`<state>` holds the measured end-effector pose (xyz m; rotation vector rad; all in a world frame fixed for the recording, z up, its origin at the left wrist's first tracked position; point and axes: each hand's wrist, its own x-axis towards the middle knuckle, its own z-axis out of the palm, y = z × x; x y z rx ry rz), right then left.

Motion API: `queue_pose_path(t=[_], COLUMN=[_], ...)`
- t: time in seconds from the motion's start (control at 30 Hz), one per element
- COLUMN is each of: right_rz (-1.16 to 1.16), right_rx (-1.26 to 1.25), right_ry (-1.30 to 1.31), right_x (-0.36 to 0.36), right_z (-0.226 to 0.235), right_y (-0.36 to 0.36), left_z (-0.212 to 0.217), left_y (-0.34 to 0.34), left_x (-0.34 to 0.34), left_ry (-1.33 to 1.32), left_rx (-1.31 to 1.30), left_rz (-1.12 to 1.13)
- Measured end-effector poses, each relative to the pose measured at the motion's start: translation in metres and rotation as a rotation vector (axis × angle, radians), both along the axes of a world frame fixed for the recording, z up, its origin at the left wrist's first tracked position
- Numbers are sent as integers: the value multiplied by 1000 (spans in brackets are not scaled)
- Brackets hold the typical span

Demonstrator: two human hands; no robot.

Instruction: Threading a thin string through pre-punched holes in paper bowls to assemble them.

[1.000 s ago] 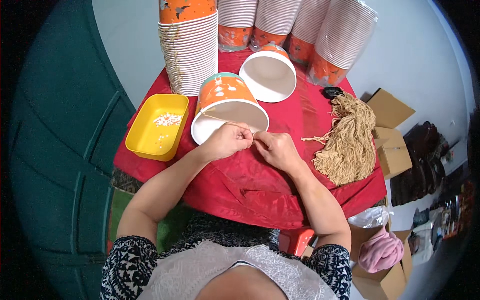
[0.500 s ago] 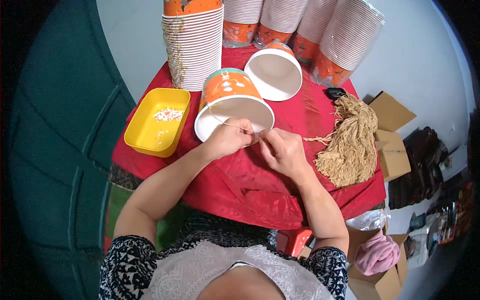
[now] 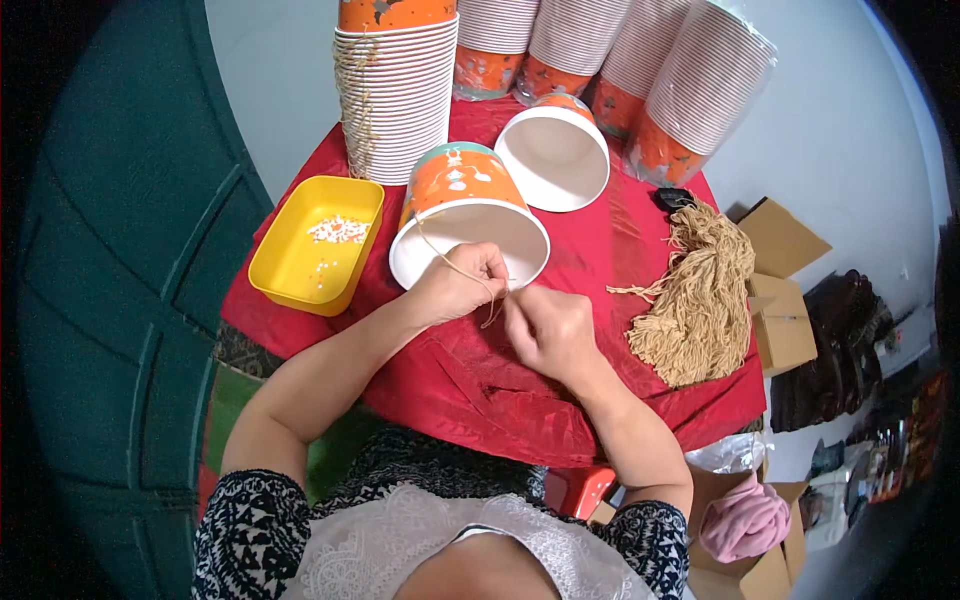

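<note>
String (image 3: 452, 264) runs from the tipped orange cup (image 3: 466, 212) into both hands just in front of its rim: left hand (image 3: 458, 285) and right hand (image 3: 545, 325) pinch it, fingers closed. Right of the cup lies a string bundle (image 3: 700, 300), left a yellow tray (image 3: 318, 245)

The tops of the cup stacks (image 3: 600, 40) at the bench's far edge are cut off by the picture's upper rim. The left hand (image 3: 458, 287) hides part of the lying cup's rim (image 3: 470, 255). The white bits in the yellow tray (image 3: 318, 243) are too small to identify. Both hands' fingertips curl out of sight around the string (image 3: 462, 268).
</note>
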<state>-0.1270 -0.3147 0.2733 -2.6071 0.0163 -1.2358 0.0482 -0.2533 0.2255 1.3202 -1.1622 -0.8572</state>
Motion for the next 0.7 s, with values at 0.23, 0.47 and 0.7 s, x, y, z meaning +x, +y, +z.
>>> queue_pose_path(t=[0.23,0.47,0.7], right_rz=[-194,-138,-46], right_rx=[85,241,539], right_ry=[226,135,182], right_x=[0,3,7], right_z=[-14,-17,-23], right_y=[-19,-16,-8], left_z=[9,-1,8], left_y=[3,-1,2], left_x=[-1,1,-1], left_ry=[15,-12,-12], left_rx=[55,-31,49], left_rz=[-53,-42,-14])
